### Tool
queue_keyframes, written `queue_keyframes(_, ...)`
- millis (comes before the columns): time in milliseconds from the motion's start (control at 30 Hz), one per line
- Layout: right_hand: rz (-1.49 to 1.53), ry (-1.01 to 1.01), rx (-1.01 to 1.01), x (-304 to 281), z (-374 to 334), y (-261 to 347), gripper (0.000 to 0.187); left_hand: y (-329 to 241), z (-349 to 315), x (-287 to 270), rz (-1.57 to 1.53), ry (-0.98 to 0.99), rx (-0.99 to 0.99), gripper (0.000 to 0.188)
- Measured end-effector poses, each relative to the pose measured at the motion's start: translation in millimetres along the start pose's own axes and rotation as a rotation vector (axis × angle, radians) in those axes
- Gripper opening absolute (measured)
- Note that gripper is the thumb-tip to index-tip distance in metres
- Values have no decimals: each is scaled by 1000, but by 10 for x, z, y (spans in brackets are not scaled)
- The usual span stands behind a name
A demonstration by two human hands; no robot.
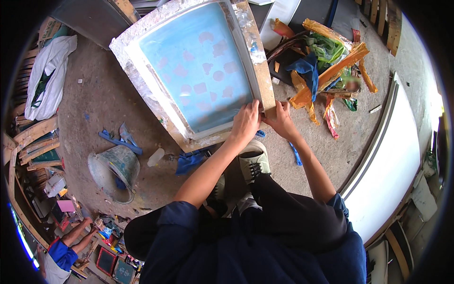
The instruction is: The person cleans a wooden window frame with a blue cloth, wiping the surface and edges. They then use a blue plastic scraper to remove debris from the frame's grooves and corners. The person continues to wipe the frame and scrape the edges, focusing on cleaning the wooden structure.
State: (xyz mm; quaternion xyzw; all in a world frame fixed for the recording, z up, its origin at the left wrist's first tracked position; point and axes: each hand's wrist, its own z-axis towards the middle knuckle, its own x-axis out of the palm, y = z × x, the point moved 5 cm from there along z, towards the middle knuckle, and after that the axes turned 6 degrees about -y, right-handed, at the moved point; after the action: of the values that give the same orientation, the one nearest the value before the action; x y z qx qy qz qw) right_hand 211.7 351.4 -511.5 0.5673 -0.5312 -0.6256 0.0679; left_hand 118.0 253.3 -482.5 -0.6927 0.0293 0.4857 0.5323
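Note:
A large screen-printing frame (258,57) leans in front of me, its wooden border stained with paint. Blue mesh (198,71) fills it, marked with faint greyish shapes. At its lower right corner, my left hand (246,122) has its fingers bent and pressed together along the inner edge of the right bar; whatever they pinch is too small to make out. Just to the right, my right hand (282,123) grips the end of that same bar, thumb on the near side and fingers around the outer edge.
On the concrete floor, a dirty bucket (116,173) lies tipped at left near blue scraps (120,139). Torn orange, green and blue material (326,66) is heaped at right. A white panel (388,161) stands farther right. Another person (64,251) works at lower left.

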Motion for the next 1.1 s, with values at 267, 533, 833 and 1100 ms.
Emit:
queue_keyframes(267,-22,1,-1,-53,3,-2,76,32,-75,-53,-201,-53,137,12)
queue_keyframes(533,22,-17,10,-32,-8,-58,75,77,-9,-64,-255,8,-3,12)
queue_keyframes(833,-95,1,43,5,2,-49,79,49,-10,7,-101,34,-185,24)
queue_keyframes(1100,12,191,98,-54,181,-94,72,-65,-82,124,198,-51,-94,22)
